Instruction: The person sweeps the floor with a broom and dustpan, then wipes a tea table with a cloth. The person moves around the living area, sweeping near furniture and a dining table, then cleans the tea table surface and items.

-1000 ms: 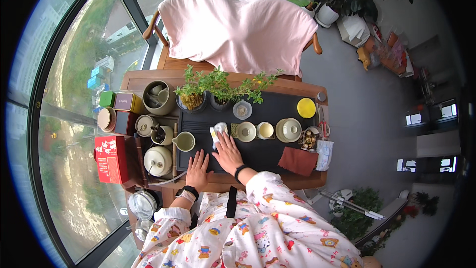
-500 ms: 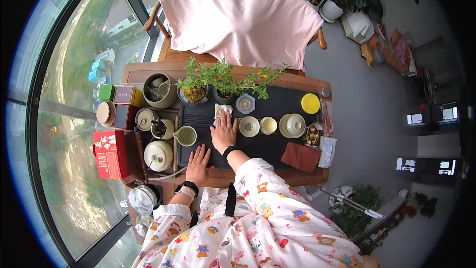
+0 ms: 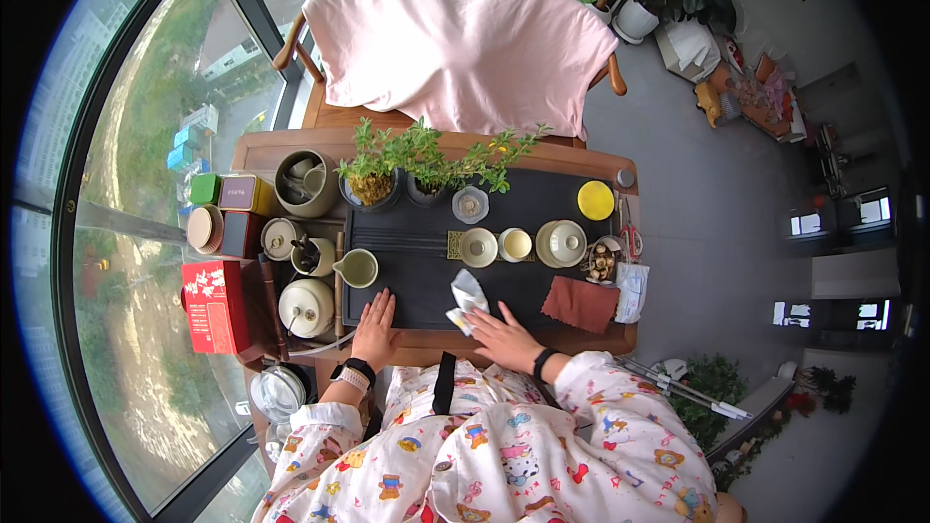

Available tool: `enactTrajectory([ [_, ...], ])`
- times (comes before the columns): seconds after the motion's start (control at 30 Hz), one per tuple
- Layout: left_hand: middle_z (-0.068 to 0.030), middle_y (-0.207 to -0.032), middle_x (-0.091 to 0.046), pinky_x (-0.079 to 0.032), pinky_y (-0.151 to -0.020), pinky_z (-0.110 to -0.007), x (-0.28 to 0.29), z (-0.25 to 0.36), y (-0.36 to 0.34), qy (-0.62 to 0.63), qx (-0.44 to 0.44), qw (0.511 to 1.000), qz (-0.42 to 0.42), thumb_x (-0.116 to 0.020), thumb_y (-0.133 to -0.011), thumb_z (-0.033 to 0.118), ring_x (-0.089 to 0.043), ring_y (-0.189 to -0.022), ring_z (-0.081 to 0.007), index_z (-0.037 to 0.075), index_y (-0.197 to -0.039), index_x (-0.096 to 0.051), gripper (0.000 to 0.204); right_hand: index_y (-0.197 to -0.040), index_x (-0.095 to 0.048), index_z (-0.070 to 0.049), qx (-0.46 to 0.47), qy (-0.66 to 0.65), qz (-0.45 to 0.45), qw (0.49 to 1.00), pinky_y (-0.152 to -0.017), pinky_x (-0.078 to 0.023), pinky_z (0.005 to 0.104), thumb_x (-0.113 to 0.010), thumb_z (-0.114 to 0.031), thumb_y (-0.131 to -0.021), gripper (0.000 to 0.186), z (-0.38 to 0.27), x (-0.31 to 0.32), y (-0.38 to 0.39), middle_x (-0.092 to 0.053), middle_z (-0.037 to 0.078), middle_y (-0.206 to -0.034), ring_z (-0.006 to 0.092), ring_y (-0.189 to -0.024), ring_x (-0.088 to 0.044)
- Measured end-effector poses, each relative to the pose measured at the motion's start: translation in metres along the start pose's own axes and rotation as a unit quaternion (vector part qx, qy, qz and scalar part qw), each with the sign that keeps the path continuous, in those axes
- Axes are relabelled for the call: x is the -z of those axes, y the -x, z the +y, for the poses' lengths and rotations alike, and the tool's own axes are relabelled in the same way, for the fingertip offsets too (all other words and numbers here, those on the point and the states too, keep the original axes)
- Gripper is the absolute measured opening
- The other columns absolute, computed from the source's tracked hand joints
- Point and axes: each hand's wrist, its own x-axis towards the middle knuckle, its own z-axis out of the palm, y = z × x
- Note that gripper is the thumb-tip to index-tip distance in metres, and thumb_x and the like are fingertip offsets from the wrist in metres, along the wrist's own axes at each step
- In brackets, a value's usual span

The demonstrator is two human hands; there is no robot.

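At the front edge of the black tea tray (image 3: pixel 426 310), my left hand (image 3: pixel 374 333) lies flat with its fingers stretched out, and nothing is in it. Close to the right, my right hand (image 3: pixel 508 339) has a crumpled white tissue (image 3: pixel 469 292) under its fingertips, holding it against the tray's front part. A green-grey pouring pitcher (image 3: pixel 359 268) stands just beyond my left hand. Farther back are a shallow pale cup (image 3: pixel 478 248), a small cup with pale yellow inside (image 3: pixel 515 245) and a lidded gaiwan (image 3: pixel 561 243). A folded rust-brown cloth (image 3: pixel 579 304) lies right of my right hand.
Potted plants (image 3: pixel 426 160) and a clear flower-shaped dish (image 3: pixel 471 204) stand at the back. A yellow round lid (image 3: pixel 595 200) is at right. Left are a large bowl (image 3: pixel 307 183), a white lidded pot (image 3: pixel 307 308) and a red box (image 3: pixel 213 306). A pink-draped chair (image 3: pixel 455 48) stands beyond.
My right hand has drawn the tissue from the tray's middle toward me and to the right, down to the front edge. My left hand has shifted slightly toward me.
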Motion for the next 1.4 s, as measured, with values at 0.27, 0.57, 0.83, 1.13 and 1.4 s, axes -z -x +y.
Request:
enactTrajectory([
  [0.27,-0.0160,-0.163,-0.023,-0.022,-0.123,-0.045,0.000,0.005,-0.002,-0.016,0.022,0.999,-0.022,-0.071,-0.082,0.018,-0.024,-0.151,-0.0305,0.002,-0.153,-0.031,0.082,-0.129,-0.061,-0.007,-0.002,0.001,0.095,0.995,-0.122,-0.018,0.0495,-0.058,-0.042,-0.095,0.048,-0.004,-0.007,-0.091,-0.045,0.007,-0.153,0.0229,-0.149,-0.029],
  [0.57,-0.0156,-0.164,-0.022,-0.021,-0.123,-0.045,-0.004,0.005,-0.002,-0.015,0.022,0.999,-0.018,-0.071,-0.082,0.017,-0.023,-0.151,-0.0301,0.002,-0.153,-0.031,0.083,-0.131,-0.055,-0.006,-0.103,-0.020,0.076,0.992,-0.116,-0.026,0.0591,-0.062,-0.035,-0.094,0.047,0.013,-0.001,-0.044,-0.047,0.008,-0.149,0.0231,-0.143,-0.036],
  [0.83,-0.0156,-0.162,-0.026,-0.021,-0.122,-0.048,-0.003,0.015,-0.003,-0.015,0.035,0.999,0.004,-0.071,-0.082,0.017,-0.024,-0.151,-0.0304,0.006,-0.153,-0.032,0.082,-0.112,-0.073,-0.013,-0.029,-0.174,0.114,0.978,-0.085,-0.056,0.0407,-0.064,-0.031,-0.094,0.027,0.035,0.076,-0.006,-0.066,0.007,-0.124,0.0276,-0.100,-0.069],
  [1.13,-0.0171,-0.157,-0.034,-0.033,-0.116,-0.051,0.006,0.068,-0.045,0.039,-0.123,0.992,0.012,-0.075,-0.081,0.019,-0.036,-0.143,-0.0354,0.021,-0.156,-0.029,0.088,-0.104,-0.067,-0.007,-0.086,-0.108,0.280,0.950,-0.070,-0.056,0.0397,-0.066,-0.023,-0.092,0.020,0.040,0.094,-0.062,-0.071,0.009,-0.093,0.0313,-0.081,-0.069],
  [1.4,-0.0028,-0.159,-0.035,-0.026,-0.118,-0.059,-0.031,0.074,-0.063,-0.112,-0.154,0.978,-0.090,-0.066,-0.088,0.034,-0.025,-0.150,-0.0283,0.025,-0.142,-0.055,0.056,-0.132,-0.041,0.004,-0.286,-0.071,0.137,0.946,-0.105,-0.043,0.0431,-0.090,-0.042,-0.065,0.095,0.068,0.073,-0.126,-0.053,0.022,-0.131,0.0375,-0.123,-0.052],
])
